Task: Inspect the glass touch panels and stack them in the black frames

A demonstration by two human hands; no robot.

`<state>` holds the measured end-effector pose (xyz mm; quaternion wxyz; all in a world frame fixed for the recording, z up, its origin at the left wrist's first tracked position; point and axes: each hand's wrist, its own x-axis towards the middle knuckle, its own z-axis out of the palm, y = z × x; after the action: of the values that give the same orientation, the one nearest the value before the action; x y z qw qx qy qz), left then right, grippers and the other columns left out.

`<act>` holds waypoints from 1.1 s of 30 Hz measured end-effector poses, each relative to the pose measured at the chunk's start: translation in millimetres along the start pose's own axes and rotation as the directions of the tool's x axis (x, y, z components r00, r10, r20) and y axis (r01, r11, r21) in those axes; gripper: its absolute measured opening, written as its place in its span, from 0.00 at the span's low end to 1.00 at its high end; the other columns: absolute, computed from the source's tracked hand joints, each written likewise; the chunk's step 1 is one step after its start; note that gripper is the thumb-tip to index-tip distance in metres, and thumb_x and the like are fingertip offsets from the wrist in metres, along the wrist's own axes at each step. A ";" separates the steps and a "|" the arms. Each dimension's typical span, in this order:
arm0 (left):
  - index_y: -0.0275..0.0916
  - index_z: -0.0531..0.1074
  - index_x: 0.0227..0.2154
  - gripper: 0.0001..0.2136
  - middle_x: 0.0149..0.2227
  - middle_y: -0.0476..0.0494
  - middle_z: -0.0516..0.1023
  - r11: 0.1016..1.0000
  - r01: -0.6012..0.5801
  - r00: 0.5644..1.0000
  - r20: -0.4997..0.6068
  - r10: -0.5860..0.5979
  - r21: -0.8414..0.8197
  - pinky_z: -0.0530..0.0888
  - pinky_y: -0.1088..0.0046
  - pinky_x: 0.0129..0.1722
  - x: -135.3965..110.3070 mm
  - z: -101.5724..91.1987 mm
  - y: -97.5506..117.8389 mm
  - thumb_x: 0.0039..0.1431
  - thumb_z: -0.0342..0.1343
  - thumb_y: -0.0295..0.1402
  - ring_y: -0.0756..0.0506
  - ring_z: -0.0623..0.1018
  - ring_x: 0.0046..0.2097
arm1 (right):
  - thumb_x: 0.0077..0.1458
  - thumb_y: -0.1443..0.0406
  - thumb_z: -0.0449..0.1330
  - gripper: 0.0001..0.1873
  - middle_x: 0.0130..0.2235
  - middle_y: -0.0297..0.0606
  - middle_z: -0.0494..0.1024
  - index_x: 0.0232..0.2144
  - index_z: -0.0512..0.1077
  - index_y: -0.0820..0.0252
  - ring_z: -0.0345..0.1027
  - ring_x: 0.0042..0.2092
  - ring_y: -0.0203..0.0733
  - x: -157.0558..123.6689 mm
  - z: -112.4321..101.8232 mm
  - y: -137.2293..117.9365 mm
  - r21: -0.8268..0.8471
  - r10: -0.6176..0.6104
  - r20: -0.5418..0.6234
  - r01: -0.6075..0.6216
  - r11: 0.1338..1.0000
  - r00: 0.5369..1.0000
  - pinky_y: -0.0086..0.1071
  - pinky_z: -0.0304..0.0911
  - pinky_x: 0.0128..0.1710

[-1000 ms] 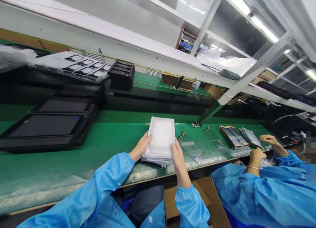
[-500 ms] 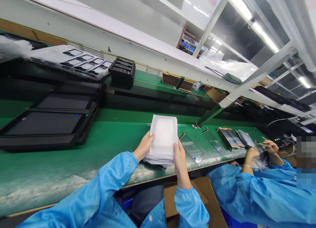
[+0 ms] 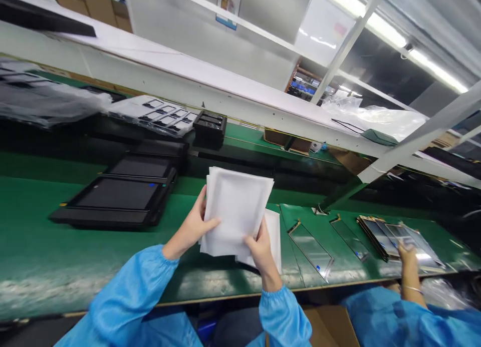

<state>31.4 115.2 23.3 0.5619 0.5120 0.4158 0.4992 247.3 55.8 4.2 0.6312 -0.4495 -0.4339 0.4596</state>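
Observation:
A stack of white foam sleeves (image 3: 238,207) is raised over the green bench, tilted towards me. My left hand (image 3: 193,227) grips its left side, thumb across the front face. My right hand (image 3: 261,249) pinches the lower right edge, thumb on the front. Behind and to the right of the raised stack, another white pile (image 3: 273,237) lies on the bench, partly hidden by my right hand and the stack. A glass panel (image 3: 310,249) with a dark flex tail lies to the right of this pile.
Dark screens in black trays (image 3: 120,192) lie at the left. A second glass panel (image 3: 349,239) and stacked panels (image 3: 379,234) lie at the right, where a co-worker's hand (image 3: 408,254) touches a panel. A black box (image 3: 209,129) stands at the back. A slanted post (image 3: 372,171) rises behind the panels.
Part of the white stack is lifted off the bench and moved left in both my hands, uncovering the pile beneath. My view has turned left. The co-worker's hand has moved to the stacked panels.

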 end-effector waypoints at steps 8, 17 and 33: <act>0.38 0.56 0.75 0.66 0.72 0.23 0.65 0.995 -0.096 0.995 -0.026 0.096 0.015 0.69 0.52 0.68 -40.0 -72.3 -20.7 0.34 0.78 0.60 0.22 0.66 0.71 | 0.35 0.31 0.73 0.73 0.67 0.52 0.72 0.75 0.55 0.55 0.65 0.69 0.65 -7.3 50.2 31.8 0.124 -0.048 0.208 0.022 0.992 0.977 0.53 0.58 0.69; 0.42 0.59 0.67 0.51 0.63 0.27 0.77 0.964 -0.258 0.944 -0.233 0.236 -0.070 0.77 0.62 0.55 -65.1 -54.2 -14.1 0.44 0.78 0.53 0.29 0.80 0.60 | 0.56 0.43 0.66 0.30 0.45 0.42 0.85 0.50 0.80 0.56 0.79 0.44 0.50 -3.1 66.1 13.8 0.098 0.006 -0.106 0.004 0.995 0.994 0.39 0.72 0.45; 0.42 0.70 0.46 0.16 0.64 0.26 0.77 0.922 -0.331 0.913 -0.313 0.261 -0.199 0.73 0.57 0.57 -72.7 -50.1 -2.3 0.63 0.67 0.42 0.30 0.76 0.64 | 0.60 0.47 0.66 0.22 0.30 0.38 0.79 0.31 0.80 0.61 0.74 0.38 0.47 -10.1 72.4 -9.7 -0.068 -0.103 -0.192 0.091 0.994 0.976 0.35 0.68 0.35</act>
<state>-28.6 51.5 11.3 0.4741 0.4192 0.3424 0.6945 177.6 56.6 28.1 0.6787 -0.4892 -0.4048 0.3690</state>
